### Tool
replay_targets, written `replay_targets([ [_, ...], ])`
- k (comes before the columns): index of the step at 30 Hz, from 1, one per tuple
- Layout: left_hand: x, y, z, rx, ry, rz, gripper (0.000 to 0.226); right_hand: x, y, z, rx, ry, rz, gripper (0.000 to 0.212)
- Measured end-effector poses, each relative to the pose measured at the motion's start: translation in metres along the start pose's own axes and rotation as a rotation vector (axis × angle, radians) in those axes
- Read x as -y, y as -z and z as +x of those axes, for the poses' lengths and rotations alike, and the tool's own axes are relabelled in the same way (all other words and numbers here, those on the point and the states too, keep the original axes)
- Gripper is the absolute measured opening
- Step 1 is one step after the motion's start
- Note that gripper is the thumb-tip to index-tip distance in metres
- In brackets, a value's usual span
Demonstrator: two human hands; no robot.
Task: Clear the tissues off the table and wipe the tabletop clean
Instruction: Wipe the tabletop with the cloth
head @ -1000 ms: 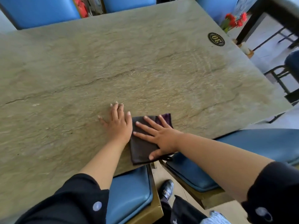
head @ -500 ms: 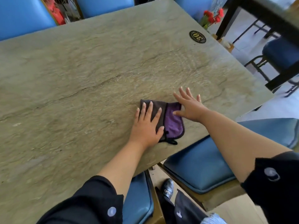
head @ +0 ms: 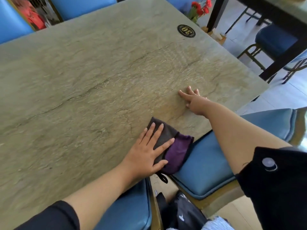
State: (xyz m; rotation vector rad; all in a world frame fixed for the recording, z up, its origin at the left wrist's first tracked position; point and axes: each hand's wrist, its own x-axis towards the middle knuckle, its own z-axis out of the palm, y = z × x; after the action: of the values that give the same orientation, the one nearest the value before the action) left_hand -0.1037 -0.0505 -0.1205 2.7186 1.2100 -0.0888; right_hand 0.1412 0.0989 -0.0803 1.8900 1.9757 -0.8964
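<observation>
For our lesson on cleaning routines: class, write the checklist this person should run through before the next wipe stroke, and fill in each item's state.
1. Left hand flat on the cloth: ok.
2. Cloth fully on the table: not ok, its purple part overhangs the near edge.
3. Right hand off the cloth, resting open on the table: ok.
4. Tissues gone from the visible tabletop: ok.
5. Tabletop wiped clean: cannot tell; small dark specks show near the left forearm.
6. Sticker clear of the cloth: ok.

Grey-and-purple cloth (head: 172,146), veined greenish-tan table (head: 83,80), blue chairs (head: 207,160).
</observation>
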Motion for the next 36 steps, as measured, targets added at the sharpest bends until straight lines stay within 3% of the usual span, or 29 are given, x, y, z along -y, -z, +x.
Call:
replay_targets([
  [3, 0.006, 0.002, 0.015, -0.002, 0.044, -0.016, 0.071, -0.001, 0.012, -0.002, 0.054, 0.024, -0.063, 0.077],
  [9, -0.025, 0.012, 0.121, 0.046, 0.329, 0.028, 0.071, -0.040, 0.070, 0.003, 0.156, 0.083, -0.352, 0.065],
  [15, -0.054, 0.003, 0.162, -0.044, 0.030, 0.051, 0.067, -0.116, 0.118, 0.013, 0.213, 0.085, -0.476, 0.075],
  [17, -0.041, 0.004, 0.180, -0.066, 0.074, 0.053, 0.068, -0.134, 0.119, 0.017, 0.215, 0.121, -0.432, 0.078],
  [21, -0.029, 0.017, 0.239, -0.041, 0.565, -0.001, 0.073, -0.159, 0.105, 0.029, 0.083, 0.223, -0.340, 0.070],
  [23, -0.046, 0.017, 0.261, -0.046, 0.704, -0.005, 0.077, -0.163, 0.099, 0.036, 0.001, 0.279, -0.275, 0.064],
  [25, -0.070, 0.013, 0.266, -0.070, 0.643, 0.023, 0.077, -0.164, 0.097, 0.042, -0.062, 0.333, -0.239, 0.062],
  [27, -0.081, 0.007, 0.256, -0.092, 0.461, 0.064, 0.075, -0.164, 0.095, 0.051, -0.121, 0.382, -0.210, 0.066],
  [30, -0.059, 0.008, 0.245, -0.102, 0.331, 0.076, 0.073, -0.163, 0.096, 0.068, -0.192, 0.416, -0.171, 0.071],
  [36, 0.016, 0.026, 0.297, -0.126, 0.710, 0.018, 0.071, -0.147, 0.112, 0.117, -0.283, 0.459, -0.197, 0.061],
])
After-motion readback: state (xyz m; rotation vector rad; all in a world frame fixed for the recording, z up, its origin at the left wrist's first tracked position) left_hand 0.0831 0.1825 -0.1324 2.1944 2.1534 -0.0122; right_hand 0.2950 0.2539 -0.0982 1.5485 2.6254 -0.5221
